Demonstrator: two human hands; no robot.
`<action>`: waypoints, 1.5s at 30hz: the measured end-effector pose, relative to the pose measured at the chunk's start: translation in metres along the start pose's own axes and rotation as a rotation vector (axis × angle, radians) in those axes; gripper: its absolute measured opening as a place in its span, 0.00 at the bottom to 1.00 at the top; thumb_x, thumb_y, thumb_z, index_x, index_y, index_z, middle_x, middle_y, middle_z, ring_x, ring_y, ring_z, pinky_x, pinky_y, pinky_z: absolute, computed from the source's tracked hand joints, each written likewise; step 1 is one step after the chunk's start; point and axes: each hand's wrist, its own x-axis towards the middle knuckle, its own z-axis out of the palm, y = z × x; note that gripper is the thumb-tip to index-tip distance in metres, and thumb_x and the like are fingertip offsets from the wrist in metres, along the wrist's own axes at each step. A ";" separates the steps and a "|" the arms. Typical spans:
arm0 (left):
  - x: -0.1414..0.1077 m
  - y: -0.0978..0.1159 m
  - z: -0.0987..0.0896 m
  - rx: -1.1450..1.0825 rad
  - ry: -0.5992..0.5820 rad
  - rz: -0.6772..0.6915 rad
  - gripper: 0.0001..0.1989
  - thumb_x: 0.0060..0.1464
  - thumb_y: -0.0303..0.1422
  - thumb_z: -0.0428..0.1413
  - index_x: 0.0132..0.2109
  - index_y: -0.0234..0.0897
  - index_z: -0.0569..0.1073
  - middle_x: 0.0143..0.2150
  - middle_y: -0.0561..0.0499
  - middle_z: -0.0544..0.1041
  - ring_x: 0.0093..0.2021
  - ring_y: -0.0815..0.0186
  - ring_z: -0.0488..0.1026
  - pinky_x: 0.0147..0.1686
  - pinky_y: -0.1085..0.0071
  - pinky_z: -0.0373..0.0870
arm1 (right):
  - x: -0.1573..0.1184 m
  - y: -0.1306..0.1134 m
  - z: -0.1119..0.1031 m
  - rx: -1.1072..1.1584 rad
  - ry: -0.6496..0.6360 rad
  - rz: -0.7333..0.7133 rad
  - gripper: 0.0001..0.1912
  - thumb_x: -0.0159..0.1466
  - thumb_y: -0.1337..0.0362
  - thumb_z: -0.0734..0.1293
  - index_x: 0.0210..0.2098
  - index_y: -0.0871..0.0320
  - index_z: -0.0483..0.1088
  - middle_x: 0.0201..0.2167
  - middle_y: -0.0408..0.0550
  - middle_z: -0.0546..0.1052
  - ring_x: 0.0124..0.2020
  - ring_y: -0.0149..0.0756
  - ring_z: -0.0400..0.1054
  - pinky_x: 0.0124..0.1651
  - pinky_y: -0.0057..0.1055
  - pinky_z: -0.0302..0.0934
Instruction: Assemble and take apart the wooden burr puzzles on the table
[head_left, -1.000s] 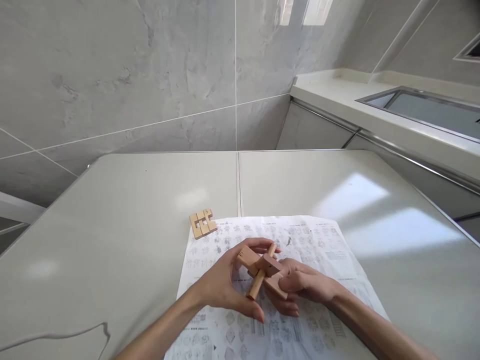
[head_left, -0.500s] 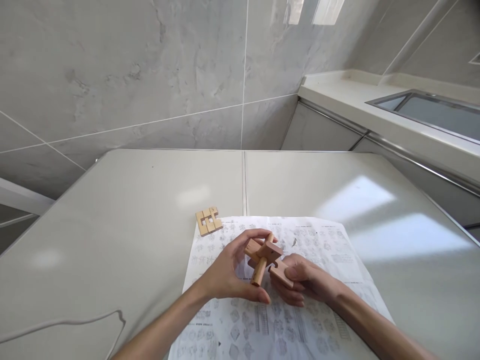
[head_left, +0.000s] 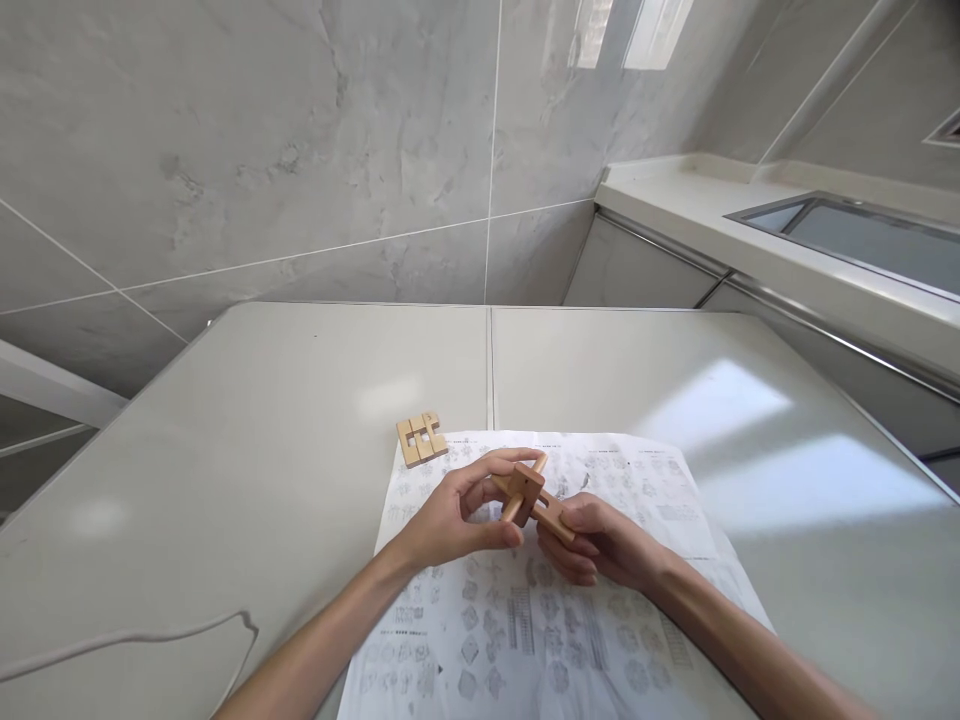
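My left hand point(head_left: 457, 515) curls around a partly joined wooden burr puzzle point(head_left: 528, 484), thumb below and fingers above. A round wooden rod point(head_left: 513, 508) runs slantwise through it, its upper end by my fingertips. Between the thumb and fingers of my right hand point(head_left: 611, 545) is a flat notched wooden puzzle piece point(head_left: 555, 521). Its slotted end meets the right side of the burr puzzle; how deep it sits I cannot tell. My left fingers partly hide the puzzle's far side.
Beneath my hands a large printed sheet point(head_left: 480, 640) with many small diagrams lies on the pale table point(head_left: 300, 400). Several flat wooden pieces point(head_left: 421, 438) rest together at its upper left corner. A pale cable point(head_left: 150, 640) crosses the table at lower left.
The notched piece in my right hand has come up against the burr puzzle. My left hand has tilted the puzzle, and both hands sit slightly higher in view.
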 end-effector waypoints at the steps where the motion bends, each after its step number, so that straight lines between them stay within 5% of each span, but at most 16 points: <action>1: 0.000 0.000 0.000 -0.015 0.011 -0.010 0.30 0.53 0.46 0.73 0.60 0.43 0.80 0.73 0.38 0.69 0.48 0.58 0.82 0.51 0.58 0.81 | 0.000 0.000 -0.001 0.003 0.012 0.001 0.22 0.71 0.55 0.63 0.21 0.54 0.58 0.18 0.39 0.61 0.18 0.28 0.51 0.23 0.30 0.52; 6: 0.002 -0.001 -0.001 -0.112 0.051 -0.029 0.13 0.56 0.40 0.73 0.40 0.36 0.82 0.77 0.42 0.63 0.34 0.70 0.81 0.35 0.68 0.81 | 0.001 -0.003 0.000 0.033 0.064 -0.012 0.23 0.70 0.55 0.64 0.21 0.54 0.59 0.18 0.39 0.60 0.18 0.28 0.50 0.24 0.30 0.52; 12: 0.003 0.002 -0.006 -0.121 0.138 -0.015 0.22 0.55 0.50 0.71 0.35 0.34 0.81 0.78 0.37 0.62 0.36 0.64 0.82 0.33 0.65 0.81 | 0.004 -0.010 0.007 0.015 0.150 -0.094 0.24 0.71 0.54 0.64 0.21 0.54 0.57 0.18 0.38 0.59 0.18 0.29 0.48 0.24 0.30 0.48; 16: 0.005 0.002 -0.004 -0.030 0.318 -0.010 0.21 0.64 0.52 0.63 0.44 0.36 0.80 0.58 0.38 0.81 0.32 0.66 0.79 0.33 0.68 0.76 | 0.005 -0.014 0.007 0.034 0.232 -0.180 0.25 0.71 0.54 0.64 0.20 0.53 0.56 0.17 0.38 0.58 0.19 0.30 0.47 0.24 0.31 0.48; 19: 0.005 -0.001 0.000 0.209 0.426 -0.033 0.18 0.69 0.49 0.59 0.46 0.38 0.80 0.39 0.47 0.83 0.31 0.67 0.76 0.32 0.70 0.71 | 0.005 -0.015 0.005 0.060 0.230 -0.203 0.25 0.71 0.54 0.63 0.20 0.53 0.55 0.17 0.39 0.57 0.19 0.30 0.46 0.24 0.32 0.46; 29: 0.005 -0.015 0.006 0.901 0.242 0.170 0.16 0.76 0.39 0.49 0.41 0.40 0.76 0.35 0.50 0.78 0.37 0.61 0.72 0.38 0.65 0.67 | 0.002 -0.015 0.001 -0.059 0.139 -0.202 0.24 0.70 0.55 0.62 0.19 0.53 0.56 0.15 0.39 0.58 0.18 0.31 0.48 0.25 0.32 0.46; 39: 0.007 -0.020 0.003 1.041 0.160 0.191 0.12 0.74 0.32 0.50 0.37 0.40 0.66 0.32 0.53 0.70 0.34 0.62 0.63 0.38 0.63 0.63 | 0.000 -0.008 -0.004 -0.164 0.048 -0.131 0.24 0.70 0.56 0.63 0.18 0.53 0.58 0.17 0.39 0.61 0.18 0.29 0.50 0.25 0.32 0.50; 45: 0.008 -0.022 0.002 1.086 0.227 0.181 0.16 0.72 0.33 0.53 0.33 0.41 0.59 0.33 0.53 0.67 0.34 0.61 0.62 0.34 0.65 0.60 | 0.000 -0.007 -0.005 -0.164 0.041 -0.137 0.23 0.69 0.58 0.62 0.18 0.54 0.59 0.17 0.39 0.62 0.17 0.28 0.50 0.24 0.31 0.49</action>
